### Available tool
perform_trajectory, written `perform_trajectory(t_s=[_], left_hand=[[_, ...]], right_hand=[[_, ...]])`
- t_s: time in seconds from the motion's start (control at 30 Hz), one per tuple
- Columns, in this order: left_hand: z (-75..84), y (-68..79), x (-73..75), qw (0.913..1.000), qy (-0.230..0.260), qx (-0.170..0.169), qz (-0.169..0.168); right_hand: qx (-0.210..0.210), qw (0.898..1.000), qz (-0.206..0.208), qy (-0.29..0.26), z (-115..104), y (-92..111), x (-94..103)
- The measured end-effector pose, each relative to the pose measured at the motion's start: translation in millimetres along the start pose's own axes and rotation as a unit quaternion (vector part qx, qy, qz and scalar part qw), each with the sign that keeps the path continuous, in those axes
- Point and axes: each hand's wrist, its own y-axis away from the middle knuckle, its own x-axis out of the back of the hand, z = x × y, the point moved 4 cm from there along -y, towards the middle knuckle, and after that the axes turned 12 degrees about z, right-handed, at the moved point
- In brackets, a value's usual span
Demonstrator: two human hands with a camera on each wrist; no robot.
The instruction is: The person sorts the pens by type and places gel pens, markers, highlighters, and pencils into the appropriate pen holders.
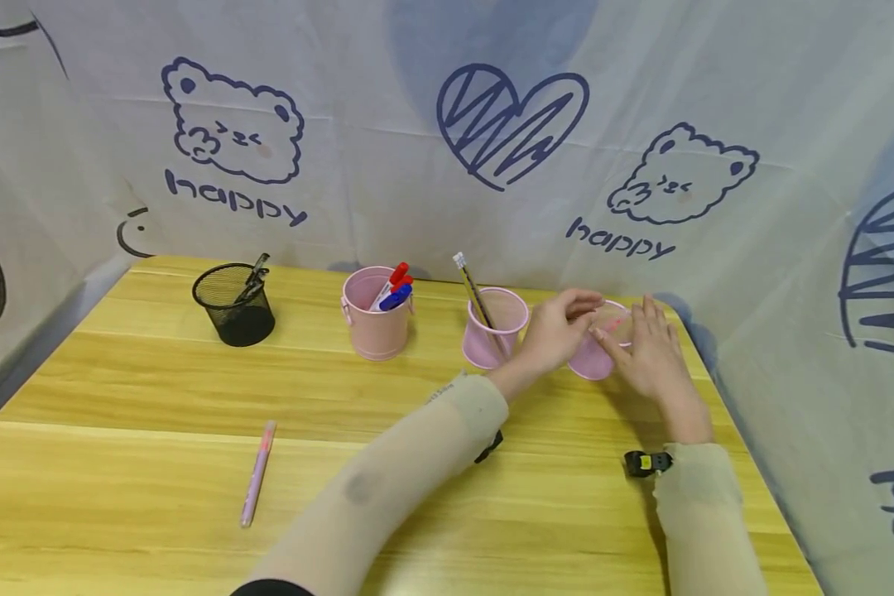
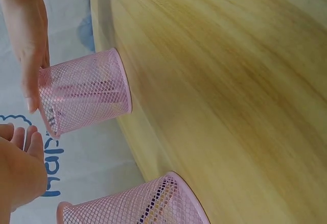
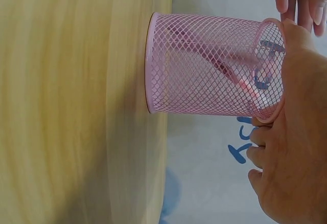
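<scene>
The right hand spans the rim of a pink mesh pen cup, its thumb on the near side and its fingers along the right side. A pen with a pink end leans inside that cup. Just left of the rim is the left hand, its fingers loosely bent with nothing visible between them. Beneath the left wrist stands a second pink mesh cup, holding a striped pencil with a white eraser end.
Farther left stand a pink bucket with red and blue markers and a black mesh cup with black pens. A pink-and-purple pen lies on the wooden table. Printed cloth hangs behind.
</scene>
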Motion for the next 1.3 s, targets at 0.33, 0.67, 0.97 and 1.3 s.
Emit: perform_trajectory(t_s=[0.33, 0.67, 0.97, 1.3], left_hand=[[9.3, 3.6, 10.1, 0.9999, 0.012, -0.013, 0.000], [39.1, 12.6, 31.9, 0.9966, 0.074, -0.035, -0.004], [64.3, 23.8, 63.1, 0.9906, 0.120, -0.062, -0.021], [83.3, 39.8, 107.0, 0.9883, 0.109, -0.099, -0.040]], right_hand=[[0.000, 1.000, 0.001, 0.002, 1.9, 1.4, 0.6], [0.003, 1.000, 0.003, 0.003, 1.9, 1.7, 1.3], [0.002, 1.000, -0.002, 0.001, 1.2, 0.0, 0.2], [0.002, 1.000, -0.001, 0.002, -0.8, 0.0, 0.8]])
